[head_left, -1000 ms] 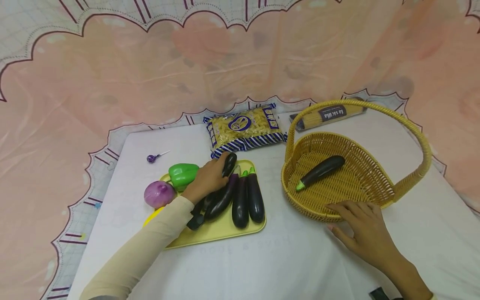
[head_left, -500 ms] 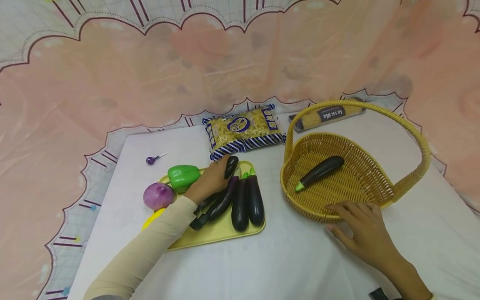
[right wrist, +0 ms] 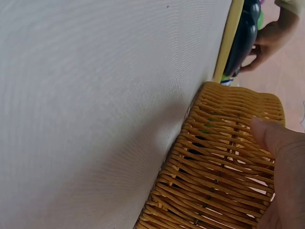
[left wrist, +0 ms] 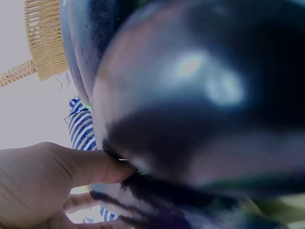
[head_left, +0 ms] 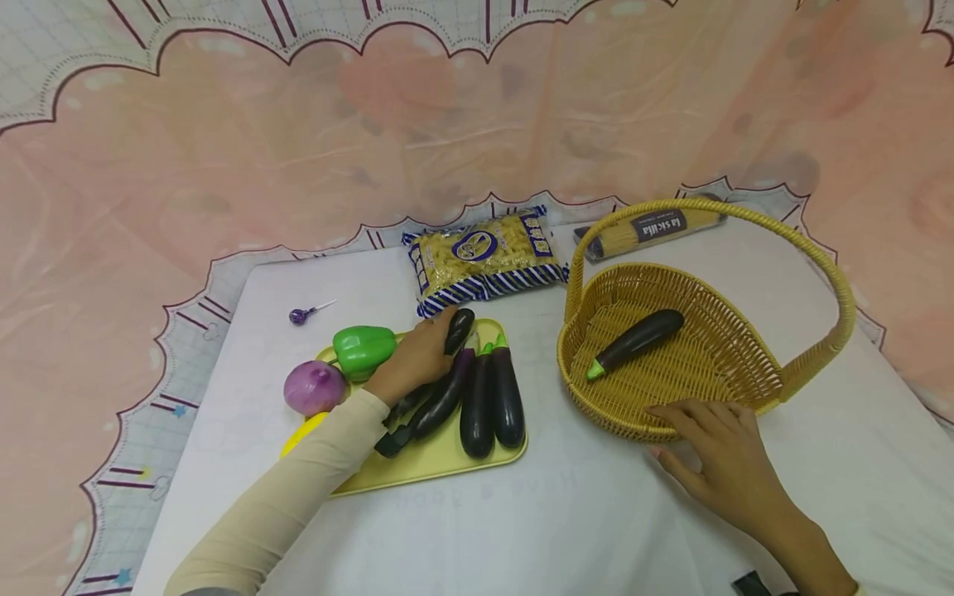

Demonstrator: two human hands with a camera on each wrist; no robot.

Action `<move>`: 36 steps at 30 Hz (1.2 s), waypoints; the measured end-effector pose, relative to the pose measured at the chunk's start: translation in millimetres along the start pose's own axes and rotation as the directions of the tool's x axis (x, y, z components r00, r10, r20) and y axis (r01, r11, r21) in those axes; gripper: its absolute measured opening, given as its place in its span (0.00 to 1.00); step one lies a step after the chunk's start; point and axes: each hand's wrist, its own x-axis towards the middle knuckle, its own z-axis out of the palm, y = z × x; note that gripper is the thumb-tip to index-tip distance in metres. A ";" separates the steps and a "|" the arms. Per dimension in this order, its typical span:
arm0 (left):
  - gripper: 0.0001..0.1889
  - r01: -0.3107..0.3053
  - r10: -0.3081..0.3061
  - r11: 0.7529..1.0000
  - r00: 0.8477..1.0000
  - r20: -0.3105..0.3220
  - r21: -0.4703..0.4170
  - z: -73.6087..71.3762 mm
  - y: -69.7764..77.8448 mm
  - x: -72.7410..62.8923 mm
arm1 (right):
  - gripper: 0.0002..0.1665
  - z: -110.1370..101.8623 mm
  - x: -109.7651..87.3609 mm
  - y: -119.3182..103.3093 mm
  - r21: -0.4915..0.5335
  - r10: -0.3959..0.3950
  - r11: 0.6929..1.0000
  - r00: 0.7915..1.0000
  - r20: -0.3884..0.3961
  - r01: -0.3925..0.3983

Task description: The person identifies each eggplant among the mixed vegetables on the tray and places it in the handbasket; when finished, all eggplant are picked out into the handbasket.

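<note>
At centre frame, the left hand [head_left: 417, 356] grips an eggplant [head_left: 460, 331] over the tray [head_left: 428, 469]; I'd lift it straight, clearing the pile. Lower right, the right hand [head_left: 719, 447] pinches the basket [head_left: 708, 352] at its rim.

The eggplants [head_left: 478, 406] look smooth and glossy, as does the bell pepper [head_left: 363, 352] at left, and the tray [head_left: 432, 461] resembles smooth plastic. At right the basket [head_left: 611, 414] is rough, wicker-like weave, while the far pasta bag [head_left: 477, 248] is shiny plastic film and the tablecloth [head_left: 581, 513] matt fabric.
</note>
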 end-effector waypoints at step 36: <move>0.40 0.046 -0.039 0.998 0.990 -0.137 0.048 -17.8 17.4 -11.4 | 0.26 -0.9 1.0 0.3 -0.003 -0.002 1.000 1.000 0.002 0.002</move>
